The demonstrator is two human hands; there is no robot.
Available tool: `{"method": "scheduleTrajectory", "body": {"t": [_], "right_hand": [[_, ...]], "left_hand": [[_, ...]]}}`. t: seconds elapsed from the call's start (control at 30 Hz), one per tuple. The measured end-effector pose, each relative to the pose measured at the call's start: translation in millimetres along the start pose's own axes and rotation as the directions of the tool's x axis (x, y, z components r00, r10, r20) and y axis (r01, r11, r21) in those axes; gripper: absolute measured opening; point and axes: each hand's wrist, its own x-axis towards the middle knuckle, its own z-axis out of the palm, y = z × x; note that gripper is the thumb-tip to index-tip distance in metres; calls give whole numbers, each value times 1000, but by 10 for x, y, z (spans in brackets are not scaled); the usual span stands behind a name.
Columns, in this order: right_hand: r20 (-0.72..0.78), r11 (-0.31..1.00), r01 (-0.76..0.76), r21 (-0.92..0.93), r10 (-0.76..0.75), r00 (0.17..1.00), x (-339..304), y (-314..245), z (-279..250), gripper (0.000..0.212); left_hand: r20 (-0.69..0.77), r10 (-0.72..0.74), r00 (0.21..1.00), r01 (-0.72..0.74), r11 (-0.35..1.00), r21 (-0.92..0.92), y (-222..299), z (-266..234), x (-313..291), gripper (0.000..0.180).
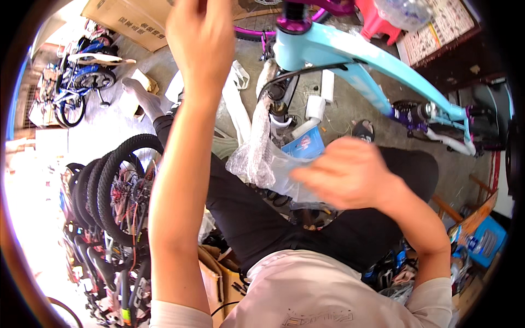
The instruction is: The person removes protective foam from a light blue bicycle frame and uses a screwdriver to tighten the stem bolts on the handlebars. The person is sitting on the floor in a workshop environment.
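Note:
My left hand (pixel 199 52) is raised at the top of the view, left of the head tube of a light blue bicycle frame (pixel 344 46). Its fingers run toward the top edge, so I cannot see what they do. My right hand (pixel 350 172) is above my right thigh, slightly blurred, with its fingers curled closed. Clear plastic film (pixel 287 177) reaches up to its fingertips; whether the fingers grip it is hidden. Between my knees a long piece in bubble wrap (pixel 260 142) hangs near the fork. A black cable (pixel 306 70) loops from the frame.
Several black-tyred wheels (pixel 117 186) stand in a row at left, with bicycles (pixel 82 82) beyond. A cardboard box (pixel 131 22) is at the upper left, and a red stool (pixel 377 22) at the upper right. White rolls (pixel 314 109) and a blue packet (pixel 305 144) lie on the floor.

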Motion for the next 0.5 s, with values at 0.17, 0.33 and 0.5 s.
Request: {"method": "scheduleTrajectory", "body": {"t": [0.17, 0.33, 0.5], "right_hand": [[-527, 906, -404, 130, 408, 746, 399, 808, -792, 18], [-158, 562, -457, 690, 733, 662, 637, 1844, -644, 16], [16, 516, -788, 337, 833, 553, 949, 1623, -376, 18]], "left_hand": [[271, -676, 685, 626, 736, 257, -1336, -245, -1189, 46], [601, -718, 351, 927, 355, -118, -1509, -6, -1530, 41], [596, -704, 387, 920, 341, -195, -1791, -73, -1618, 14]]}}
